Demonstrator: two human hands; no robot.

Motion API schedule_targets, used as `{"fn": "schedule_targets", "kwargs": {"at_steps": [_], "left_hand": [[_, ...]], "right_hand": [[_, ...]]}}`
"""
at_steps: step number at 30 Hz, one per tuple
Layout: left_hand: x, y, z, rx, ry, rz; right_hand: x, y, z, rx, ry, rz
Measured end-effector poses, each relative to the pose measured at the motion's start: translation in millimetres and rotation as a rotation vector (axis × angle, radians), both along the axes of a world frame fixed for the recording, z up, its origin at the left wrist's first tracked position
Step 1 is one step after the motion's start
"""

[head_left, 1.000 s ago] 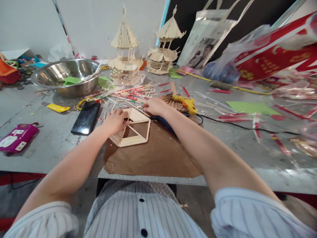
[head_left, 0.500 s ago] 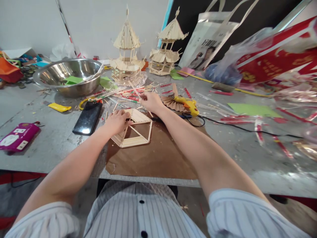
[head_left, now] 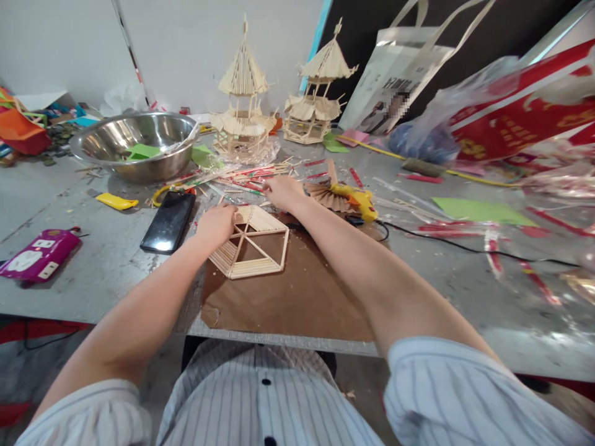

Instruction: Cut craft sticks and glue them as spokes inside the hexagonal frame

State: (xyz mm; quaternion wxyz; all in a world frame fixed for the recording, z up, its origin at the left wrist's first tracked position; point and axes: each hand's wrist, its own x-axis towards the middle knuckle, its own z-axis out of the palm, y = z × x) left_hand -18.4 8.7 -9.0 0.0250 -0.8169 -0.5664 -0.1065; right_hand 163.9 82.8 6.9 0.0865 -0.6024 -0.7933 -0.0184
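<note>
A flat hexagonal frame of thin wooden sticks (head_left: 260, 266) lies on a brown board (head_left: 279, 310). Some of its triangular sections are filled with sticks laid side by side, others are open. At its upper left edge, my left hand (head_left: 216, 224) has its fingers curled over the frame. Beyond the frame, my right hand (head_left: 284, 193) reaches to the near side of a loose pile of sticks (head_left: 260, 173), some with red or green wrappings. Its fingers are pinched together at the pile, and what lies between them is hidden.
Two stick pagodas (head_left: 244, 93) stand at the back. A metal bowl (head_left: 134, 167), a phone (head_left: 168, 223), a yellow cutter (head_left: 116, 201) and a purple pack (head_left: 41, 254) are left. On the right, a yellow glue gun (head_left: 360, 199) trails a black cable (head_left: 446, 243) among wrappers.
My right hand has lowered to the pile, and the pale stick it held up is no longer seen in it. My left hand has slid left along the frame, baring its centre.
</note>
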Motion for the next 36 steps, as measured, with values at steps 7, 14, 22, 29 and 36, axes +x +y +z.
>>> {"fn": "schedule_targets", "kwargs": {"at_steps": [7,14,22,29,36], "left_hand": [[-12.8,16.3,-6.7,0.014,-0.103,0.222],[-21.0,23.2,-0.7,-0.059,-0.309,0.328],[-14.2,17.2,11.5,0.049,-0.419,0.141],[9.3,-9.0,24.8,-0.291,-0.247,-0.182],[11.2,-12.3,22.1,-0.498,-0.136,-0.318]], "right_hand": [[-60.3,30.1,-3.3,-0.07,-0.051,0.095],[-72.0,42.1,-8.8,-0.145,-0.084,0.083],[-26.0,-25.2,16.9,-0.102,-0.007,0.26],[-4.2,-100.9,24.2,-0.563,0.06,0.469],[-7.4,-98.9,13.0,-0.524,0.072,0.524]]}}
